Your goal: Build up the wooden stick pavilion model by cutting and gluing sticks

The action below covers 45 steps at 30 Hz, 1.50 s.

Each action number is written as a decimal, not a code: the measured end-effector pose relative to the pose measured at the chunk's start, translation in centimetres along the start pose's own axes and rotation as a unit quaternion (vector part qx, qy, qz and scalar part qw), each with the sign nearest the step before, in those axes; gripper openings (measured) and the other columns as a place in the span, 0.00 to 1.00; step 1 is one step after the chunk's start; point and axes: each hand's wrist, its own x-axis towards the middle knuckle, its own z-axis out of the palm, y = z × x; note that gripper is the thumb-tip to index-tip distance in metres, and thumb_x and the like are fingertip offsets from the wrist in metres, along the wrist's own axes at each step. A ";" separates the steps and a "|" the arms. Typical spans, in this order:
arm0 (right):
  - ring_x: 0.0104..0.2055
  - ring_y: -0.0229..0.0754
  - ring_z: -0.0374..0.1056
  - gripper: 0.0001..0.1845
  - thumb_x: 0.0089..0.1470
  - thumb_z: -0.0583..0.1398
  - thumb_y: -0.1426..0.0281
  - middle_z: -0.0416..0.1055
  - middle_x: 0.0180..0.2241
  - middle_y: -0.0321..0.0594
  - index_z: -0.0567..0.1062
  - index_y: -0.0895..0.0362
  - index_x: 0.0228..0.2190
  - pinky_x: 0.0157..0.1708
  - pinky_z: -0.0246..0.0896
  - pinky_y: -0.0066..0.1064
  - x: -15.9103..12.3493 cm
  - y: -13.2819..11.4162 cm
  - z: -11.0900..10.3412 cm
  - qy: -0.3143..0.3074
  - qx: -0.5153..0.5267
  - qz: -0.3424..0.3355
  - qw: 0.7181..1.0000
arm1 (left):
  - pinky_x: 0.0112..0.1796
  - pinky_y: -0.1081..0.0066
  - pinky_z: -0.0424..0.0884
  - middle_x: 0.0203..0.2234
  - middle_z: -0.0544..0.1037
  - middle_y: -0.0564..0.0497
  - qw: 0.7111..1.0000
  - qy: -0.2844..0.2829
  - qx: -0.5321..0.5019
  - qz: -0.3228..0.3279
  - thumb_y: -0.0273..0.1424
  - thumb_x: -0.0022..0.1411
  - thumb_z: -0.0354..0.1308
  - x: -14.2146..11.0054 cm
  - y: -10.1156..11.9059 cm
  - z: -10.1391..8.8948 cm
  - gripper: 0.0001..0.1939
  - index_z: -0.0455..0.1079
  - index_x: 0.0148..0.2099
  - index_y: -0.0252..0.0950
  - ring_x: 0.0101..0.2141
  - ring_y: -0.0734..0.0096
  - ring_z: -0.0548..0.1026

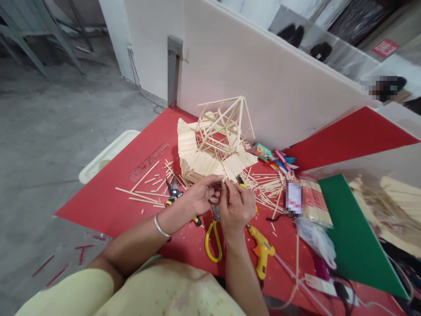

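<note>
The stick frame (241, 103) is standing open above slatted panels (205, 164); loose sticks (269, 188) are lying unused; left hand (206, 194) and right hand (237, 205) are seemingly pinching a stick piece (224, 179).

Red tabletop (108, 202): bears stick model (205, 164)
Left of model: ruler (148, 162)
Right of model: loose sticks (268, 186)
Nearer than model: scissors (207, 243), glue gun (262, 250)

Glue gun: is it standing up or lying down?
Lying down. The glue gun rests on its side on the red board, nozzle pointing away from the person, handle toward them.
</note>
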 end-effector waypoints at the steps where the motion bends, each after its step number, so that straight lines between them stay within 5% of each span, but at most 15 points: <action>1: 0.39 0.42 0.70 0.13 0.59 0.63 0.72 0.74 0.36 0.43 0.77 0.52 0.47 0.43 0.66 0.35 0.0 0.0 0.0 -0.001 0.002 0.002 1.000 | 0.14 0.82 0.53 0.17 0.71 0.56 1.000 0.002 0.003 0.000 0.26 0.50 0.67 -0.1 0.0 0.1 0.08 0.71 0.31 0.31 0.16 0.82 0.65; 17: 0.39 0.42 0.69 0.16 0.59 0.62 0.74 0.74 0.37 0.42 0.76 0.50 0.48 0.40 0.65 0.35 -1.0 -0.2 -0.7 -0.002 -0.017 -0.022 1.000 | 0.15 0.83 0.50 0.16 0.69 0.56 0.999 0.025 0.039 0.005 0.27 0.50 0.68 -1.2 -0.7 0.3 0.09 0.70 0.28 0.31 0.15 0.85 0.63; 23: 0.41 0.41 0.70 0.10 0.60 0.60 0.74 0.74 0.38 0.44 0.76 0.54 0.44 0.43 0.67 0.35 -3.1 -0.9 -1.8 -0.004 0.043 0.050 0.998 | 0.17 0.83 0.52 0.16 0.67 0.56 0.991 -0.037 0.124 0.023 0.33 0.50 0.71 -2.4 -2.1 -1.2 0.13 0.71 0.29 0.31 0.17 0.85 0.63; 30: 0.37 0.39 0.68 0.08 0.64 0.56 0.69 0.72 0.33 0.38 0.75 0.55 0.35 0.40 0.65 0.31 -4.7 -0.4 -3.8 -0.181 0.210 0.188 0.942 | 0.16 0.82 0.50 0.17 0.67 0.57 0.958 -0.027 0.285 0.031 0.37 0.48 0.74 -2.9 -2.6 -4.0 0.17 0.72 0.32 0.32 0.16 0.84 0.61; 34: 0.39 0.39 0.69 0.11 0.66 0.55 0.65 0.73 0.35 0.38 0.76 0.54 0.36 0.41 0.65 0.31 -5.8 0.0 -4.6 -0.210 0.236 0.227 0.921 | 0.16 0.81 0.52 0.16 0.69 0.56 0.926 -0.043 0.373 0.028 0.40 0.50 0.73 -2.9 -2.8 -5.5 0.18 0.73 0.31 0.31 0.15 0.84 0.61; 38: 0.45 0.45 0.70 0.17 0.65 0.55 0.60 0.75 0.43 0.44 0.74 0.53 0.50 0.46 0.64 0.36 -7.8 0.1 -6.2 -0.276 0.097 0.241 0.925 | 0.17 0.82 0.53 0.15 0.69 0.56 0.923 -0.016 0.375 0.086 0.41 0.51 0.72 -2.6 -2.9 -6.1 0.18 0.74 0.32 0.32 0.15 0.85 0.62; 42: 0.48 0.52 0.69 0.27 0.60 0.58 0.62 0.72 0.48 0.50 0.68 0.55 0.59 0.45 0.65 0.38 -9.6 -0.8 -7.7 -0.434 -0.068 0.215 0.872 | 0.18 0.83 0.54 0.17 0.70 0.56 0.935 -0.016 0.338 0.110 0.38 0.51 0.73 -2.5 -2.8 -6.5 0.16 0.74 0.34 0.32 0.17 0.85 0.63; 45: 0.50 0.52 0.68 0.30 0.58 0.57 0.70 0.70 0.52 0.53 0.64 0.58 0.62 0.45 0.65 0.37 -10.3 -1.7 -7.7 -0.486 -0.112 0.217 0.839 | 0.18 0.83 0.55 0.21 0.73 0.54 0.939 -0.018 0.325 0.114 0.35 0.52 0.72 -2.5 -2.7 -6.9 0.14 0.74 0.36 0.32 0.18 0.85 0.65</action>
